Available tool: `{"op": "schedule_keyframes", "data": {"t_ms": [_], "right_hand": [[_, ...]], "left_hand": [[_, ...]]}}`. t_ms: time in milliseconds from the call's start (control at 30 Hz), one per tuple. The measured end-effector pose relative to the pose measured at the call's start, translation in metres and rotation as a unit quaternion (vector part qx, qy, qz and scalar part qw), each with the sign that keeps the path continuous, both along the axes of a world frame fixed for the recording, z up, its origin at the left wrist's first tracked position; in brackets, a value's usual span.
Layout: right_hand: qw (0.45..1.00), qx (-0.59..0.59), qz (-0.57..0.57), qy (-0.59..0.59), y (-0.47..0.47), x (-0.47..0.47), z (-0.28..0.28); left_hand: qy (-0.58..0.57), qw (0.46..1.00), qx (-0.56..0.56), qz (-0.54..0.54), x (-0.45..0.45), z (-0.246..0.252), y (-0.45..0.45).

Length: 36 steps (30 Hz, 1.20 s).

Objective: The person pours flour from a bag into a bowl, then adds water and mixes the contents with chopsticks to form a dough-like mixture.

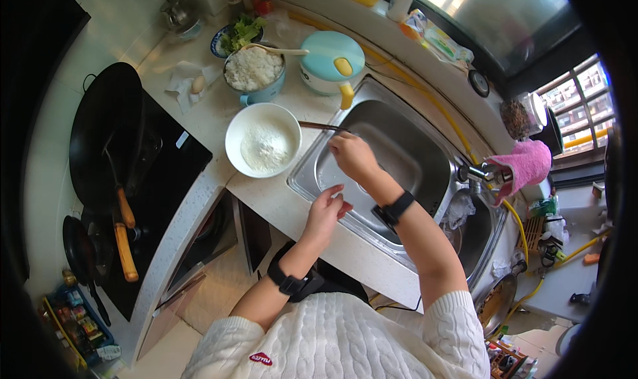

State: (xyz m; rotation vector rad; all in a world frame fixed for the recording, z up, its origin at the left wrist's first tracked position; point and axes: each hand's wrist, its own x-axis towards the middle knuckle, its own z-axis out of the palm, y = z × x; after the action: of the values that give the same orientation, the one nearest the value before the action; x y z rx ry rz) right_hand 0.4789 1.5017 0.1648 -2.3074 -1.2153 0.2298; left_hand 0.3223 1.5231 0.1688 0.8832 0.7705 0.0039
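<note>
Over the near left edge of the steel sink (pixel 394 135) is my right hand (pixel 355 156), its fingers curled down. Just beyond its knuckles lie brown chopsticks (pixel 321 126), running from the bowl's right side to the sink rim. Whether the fingers hold anything is hidden. My left hand (pixel 325 213) hovers lower, by the sink's front edge, fingers loosely bent and apart with nothing in them. To the left of both hands, a white bowl (pixel 232 142) stands on the counter with white powder (pixel 265 147), like flour or starch, heaped inside.
Behind the bowl are a blue pot of cooked rice (pixel 253 70) with a spoon across it, leafy greens (pixel 244 32), and a lidded blue-and-white pot (pixel 331 55). An egg (pixel 198 84) rests on tissue. A black wok (pixel 107 130) sits on the cooktop; a faucet (pixel 478 173) is right.
</note>
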Motion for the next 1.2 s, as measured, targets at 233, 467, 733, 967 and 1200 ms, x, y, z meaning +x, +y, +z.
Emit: {"op": "schedule_keyframes", "data": {"t_ms": [233, 467, 733, 967, 1200], "right_hand": [[0.991, -0.083, 0.074, -0.079, 0.095, 0.017, -0.038], [0.956, -0.263, 0.029, -0.129, 0.09, 0.022, -0.03], [0.962, -0.211, -0.149, -0.094, -0.033, 0.002, 0.042], [0.883, 0.323, -0.221, 0.258, -0.041, -0.05, 0.116], [0.868, 0.334, -0.117, 0.349, 0.013, -0.077, 0.116]], "left_hand": [[-0.002, 1.0, -0.026, -0.015, -0.054, 0.007, 0.055], [-0.002, 0.996, -0.089, 0.031, -0.071, -0.004, 0.078], [-0.03, 0.979, -0.148, 0.137, -0.09, 0.001, 0.113], [-0.007, 0.971, -0.056, 0.232, -0.08, 0.007, 0.132], [-0.015, 0.973, -0.046, 0.224, -0.077, 0.007, 0.137]]}}
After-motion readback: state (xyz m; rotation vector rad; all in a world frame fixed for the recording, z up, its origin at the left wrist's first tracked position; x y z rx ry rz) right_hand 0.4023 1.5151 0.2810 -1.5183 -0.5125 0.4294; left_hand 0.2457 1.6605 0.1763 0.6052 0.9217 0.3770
